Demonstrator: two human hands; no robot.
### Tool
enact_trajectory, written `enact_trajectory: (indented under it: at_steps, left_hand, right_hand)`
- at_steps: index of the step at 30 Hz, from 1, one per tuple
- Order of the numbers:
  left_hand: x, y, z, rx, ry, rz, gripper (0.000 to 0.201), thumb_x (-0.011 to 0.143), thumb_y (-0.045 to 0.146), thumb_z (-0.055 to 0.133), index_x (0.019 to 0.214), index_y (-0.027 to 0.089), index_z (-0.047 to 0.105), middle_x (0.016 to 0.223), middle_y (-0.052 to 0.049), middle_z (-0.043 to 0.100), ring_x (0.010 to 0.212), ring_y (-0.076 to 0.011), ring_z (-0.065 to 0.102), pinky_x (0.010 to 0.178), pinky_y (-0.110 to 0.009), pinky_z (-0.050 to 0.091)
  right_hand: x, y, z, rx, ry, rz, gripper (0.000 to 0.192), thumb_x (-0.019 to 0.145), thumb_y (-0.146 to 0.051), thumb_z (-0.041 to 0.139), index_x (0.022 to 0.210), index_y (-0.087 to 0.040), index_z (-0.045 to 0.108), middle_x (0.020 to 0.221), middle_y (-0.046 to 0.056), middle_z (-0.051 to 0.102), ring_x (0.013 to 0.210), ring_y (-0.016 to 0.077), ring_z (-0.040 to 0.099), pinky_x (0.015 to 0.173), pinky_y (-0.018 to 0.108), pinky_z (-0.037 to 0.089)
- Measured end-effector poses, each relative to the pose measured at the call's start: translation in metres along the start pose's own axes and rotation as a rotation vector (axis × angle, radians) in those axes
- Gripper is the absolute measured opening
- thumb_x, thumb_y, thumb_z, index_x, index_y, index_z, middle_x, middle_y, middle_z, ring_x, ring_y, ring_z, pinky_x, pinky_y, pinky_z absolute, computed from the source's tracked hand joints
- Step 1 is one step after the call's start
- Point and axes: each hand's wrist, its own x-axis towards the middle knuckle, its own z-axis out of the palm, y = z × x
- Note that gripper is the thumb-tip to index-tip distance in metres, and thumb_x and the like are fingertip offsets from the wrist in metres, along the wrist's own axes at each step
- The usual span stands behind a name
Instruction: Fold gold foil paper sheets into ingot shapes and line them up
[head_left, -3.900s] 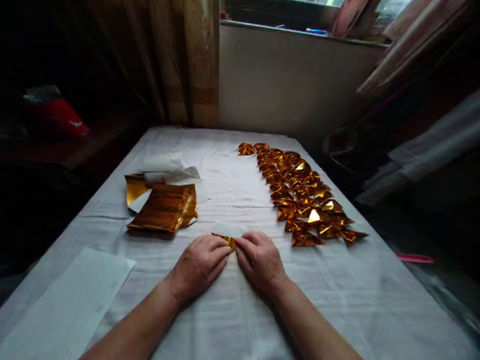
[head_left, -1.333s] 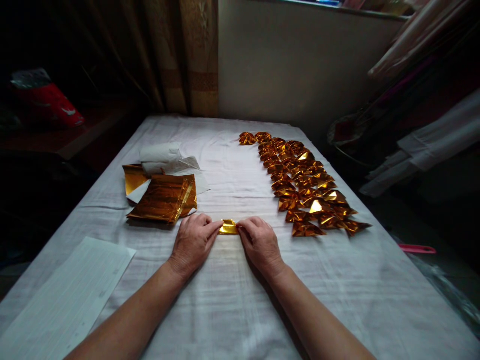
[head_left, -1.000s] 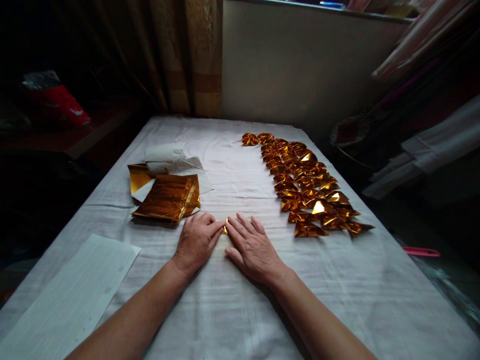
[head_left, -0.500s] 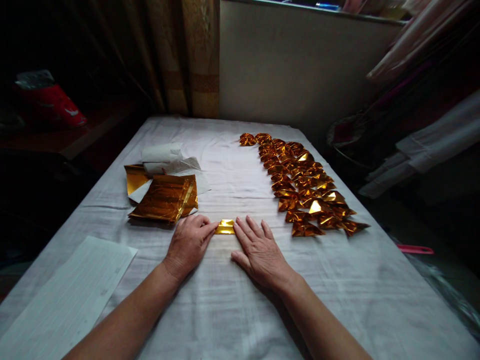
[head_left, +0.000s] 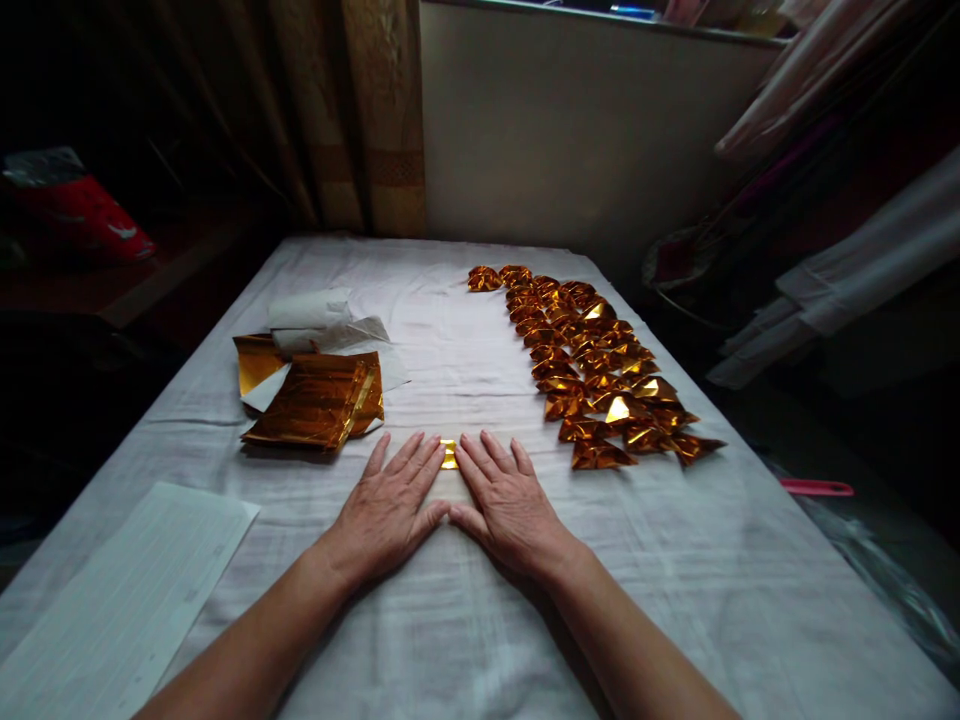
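Note:
A small folded piece of gold foil paper (head_left: 449, 455) lies flat on the white cloth between my hands. My left hand (head_left: 391, 497) rests open, its fingertips pressed on the foil's left end. On the right end lie the fingers of my right hand (head_left: 504, 500), also stretched flat. The two thumbs almost meet below the foil. Only the foil's middle shows; both ends are under my fingers. Beyond my left hand sits a stack of gold foil sheets (head_left: 315, 400), and to the right are several rows of folded gold foil pieces (head_left: 592, 365).
White crumpled paper (head_left: 309, 309) lies behind the foil stack. A lined paper sheet (head_left: 127, 610) is at the near left of the cloth-covered table (head_left: 465, 640). Off the right edge is a pink handle (head_left: 816, 487); a red packet (head_left: 79, 215) stands at the far left.
My left hand has gone from pinching the foil's left end to lying flat on it with fingers spread. Less of the foil shows. The whole view has shifted slightly.

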Motion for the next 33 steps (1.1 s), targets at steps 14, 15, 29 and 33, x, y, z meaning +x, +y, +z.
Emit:
enact_trajectory:
  at_steps: [14, 15, 29, 33]
  left_hand:
    - [-0.002, -0.014, -0.01, -0.006, 0.074, -0.033, 0.042, 0.098, 0.043, 0.043, 0.134, 0.025, 0.057, 0.133, -0.004, 0.063, 0.132, -0.0303, 0.048, 0.117, -0.056, 0.015]
    - [0.0, -0.014, -0.01, -0.019, 0.092, -0.034, 0.038, 0.099, 0.039, 0.044, 0.13, 0.025, 0.059, 0.131, -0.004, 0.065, 0.129, -0.0302, 0.05, 0.116, -0.057, 0.017]
    - [0.01, -0.016, -0.007, -0.147, 0.271, -0.05, 0.03, 0.094, 0.029, 0.055, 0.122, 0.018, 0.059, 0.11, -0.007, 0.07, 0.102, -0.0232, 0.061, 0.096, -0.042, 0.044]
    - [0.012, -0.014, -0.012, -0.073, 0.336, 0.025, 0.025, 0.094, 0.024, 0.055, 0.118, 0.02, 0.062, 0.098, -0.004, 0.072, 0.09, -0.021, 0.061, 0.085, -0.037, 0.046]
  right_hand:
    - [0.002, 0.009, 0.006, 0.102, 0.148, -0.009, 0.05, 0.095, -0.042, 0.052, 0.141, -0.024, 0.048, 0.148, 0.008, 0.048, 0.138, 0.0287, 0.039, 0.114, 0.054, 0.024]
    - [0.004, 0.01, 0.006, 0.129, 0.191, -0.001, 0.043, 0.095, -0.038, 0.053, 0.135, -0.024, 0.054, 0.144, 0.009, 0.052, 0.135, 0.0278, 0.043, 0.113, 0.052, 0.027]
    - [0.011, 0.013, 0.012, 0.281, 0.425, -0.05, 0.015, 0.083, -0.02, 0.065, 0.098, -0.023, 0.063, 0.127, 0.009, 0.064, 0.124, 0.027, 0.052, 0.103, 0.046, 0.036]
    - [0.012, 0.01, 0.01, 0.327, 0.443, -0.08, 0.01, 0.084, -0.015, 0.06, 0.09, -0.023, 0.061, 0.11, 0.005, 0.07, 0.108, 0.022, 0.058, 0.095, 0.038, 0.04]
